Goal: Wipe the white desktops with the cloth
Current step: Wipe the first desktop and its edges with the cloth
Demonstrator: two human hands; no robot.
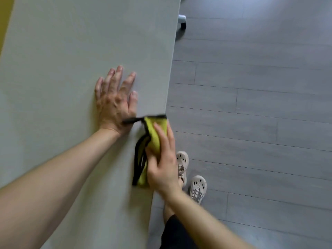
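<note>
A long white desktop (71, 60) fills the left half of the view. My left hand (115, 99) lies flat on it with fingers spread, a little in from the right edge. A yellow-green cloth with black trim (152, 133) lies bunched at the desk's right edge, just right of my left wrist. My right hand (161, 159) presses down on the cloth, its fingers lying over it and its thumb tucked against the fold. One black-trimmed corner of the cloth reaches toward my left hand.
Grey plank floor (251, 105) lies to the right of the desk. My two feet in pale shoes (190, 177) stand close to the desk edge. A white chair caster (182, 21) sits near the desk's far right edge. A yellow surface (5, 15) borders the desk's far left.
</note>
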